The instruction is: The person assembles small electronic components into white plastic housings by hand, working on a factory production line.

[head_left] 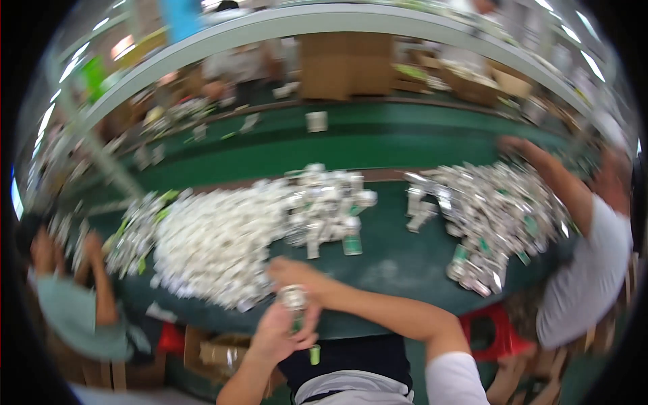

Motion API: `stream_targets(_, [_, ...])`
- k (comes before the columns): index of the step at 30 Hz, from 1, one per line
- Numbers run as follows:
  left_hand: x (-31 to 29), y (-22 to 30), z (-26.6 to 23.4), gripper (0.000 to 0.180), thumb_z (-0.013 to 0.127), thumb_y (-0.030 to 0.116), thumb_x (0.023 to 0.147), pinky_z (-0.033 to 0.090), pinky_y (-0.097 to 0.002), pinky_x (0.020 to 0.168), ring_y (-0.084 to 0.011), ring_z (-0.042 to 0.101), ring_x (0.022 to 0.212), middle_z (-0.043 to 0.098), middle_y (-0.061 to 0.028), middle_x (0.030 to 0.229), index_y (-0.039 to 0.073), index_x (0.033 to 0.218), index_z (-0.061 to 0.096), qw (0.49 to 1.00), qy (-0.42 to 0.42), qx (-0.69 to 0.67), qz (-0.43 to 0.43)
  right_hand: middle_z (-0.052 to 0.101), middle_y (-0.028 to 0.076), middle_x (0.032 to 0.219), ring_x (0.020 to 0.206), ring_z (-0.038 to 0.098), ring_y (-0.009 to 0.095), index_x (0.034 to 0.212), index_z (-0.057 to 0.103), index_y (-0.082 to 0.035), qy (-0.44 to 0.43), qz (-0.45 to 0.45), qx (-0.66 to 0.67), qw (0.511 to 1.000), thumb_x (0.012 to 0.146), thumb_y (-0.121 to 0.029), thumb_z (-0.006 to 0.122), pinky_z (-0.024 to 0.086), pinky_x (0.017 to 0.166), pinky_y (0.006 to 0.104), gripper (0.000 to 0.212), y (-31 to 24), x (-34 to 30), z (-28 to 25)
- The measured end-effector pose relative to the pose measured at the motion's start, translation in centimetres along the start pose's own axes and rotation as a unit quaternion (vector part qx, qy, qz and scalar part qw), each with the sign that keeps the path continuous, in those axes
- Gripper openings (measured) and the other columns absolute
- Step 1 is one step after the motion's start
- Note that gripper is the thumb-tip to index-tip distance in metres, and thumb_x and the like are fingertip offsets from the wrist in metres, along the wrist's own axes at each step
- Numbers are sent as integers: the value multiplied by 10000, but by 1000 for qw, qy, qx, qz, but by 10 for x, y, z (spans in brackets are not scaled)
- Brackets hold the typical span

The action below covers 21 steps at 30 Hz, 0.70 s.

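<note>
My left hand [275,329] is closed around a small silvery-white piece with a green part [294,298], in front of my body at the table's near edge. Its exact kind is blurred. Just above it, my right hand [297,275] reaches to the right edge of a large heap of small white pieces [216,236]; its fingers are smeared, so what they hold, if anything, does not show. Beyond my hands lies a looser pile of white and green packets [327,206]. A light green tab [315,354] shows below my left hand.
Another heap of silvery and green packets [496,223] lies to the right, with a co-worker's arm [553,169] over it. At the left sits another person [84,310]. A green conveyor belt [378,135] runs behind the table. Red stools [496,331] and a cardboard box [216,354] stand below.
</note>
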<state>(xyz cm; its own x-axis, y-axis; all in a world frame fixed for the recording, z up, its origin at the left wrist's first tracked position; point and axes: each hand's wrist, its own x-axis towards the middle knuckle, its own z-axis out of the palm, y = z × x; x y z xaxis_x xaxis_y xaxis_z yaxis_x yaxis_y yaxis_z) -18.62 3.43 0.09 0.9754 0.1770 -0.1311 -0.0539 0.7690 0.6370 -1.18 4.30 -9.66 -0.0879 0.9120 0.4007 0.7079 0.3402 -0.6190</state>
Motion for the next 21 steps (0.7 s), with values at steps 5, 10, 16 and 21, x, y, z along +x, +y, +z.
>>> stream_targets(5, [-11, 14, -1, 506, 330, 495, 1041, 359, -302, 487, -144, 408, 566, 540, -69, 916, 121, 1345, 482, 993, 95, -26, 69, 564, 185, 1029, 905, 610, 385, 1012, 564, -35, 20, 17, -56, 998, 771, -172, 627, 532, 754, 441, 284, -28, 24, 19])
stream_targets(10, [4, 13, 4, 494, 354, 462, 1044, 365, -270, 519, -135, 459, 635, 576, -47, 897, 64, 1287, 516, 977, 184, -3, 108, 561, 179, 1012, 886, 605, 382, 1005, 525, -10, -20, 40, 11, 999, 777, -158, 628, 520, 718, 446, 291, -24, 19, 0])
stream_targets(16, [0, 23, -2, 460, 338, 414, 1053, 371, -274, 535, -133, 444, 659, 568, -42, 888, 56, 1294, 498, 971, 188, -32, 145, 603, 198, 979, 887, 626, 395, 965, 643, -42, -50, -47, -28, 997, 733, -99, 693, 514, 734, 465, 245, -19, 17, -2])
stream_targets(21, [-1, 24, -5, 422, 395, 331, 1044, 440, -318, 739, -164, 543, 860, 586, -69, 1039, 40, 1344, 461, 956, 228, -5, 186, 571, 178, 984, 846, 621, 320, 984, 608, 10, 69, 88, 35, 993, 769, -71, 700, 524, 722, 376, 247, -45, -10, -58])
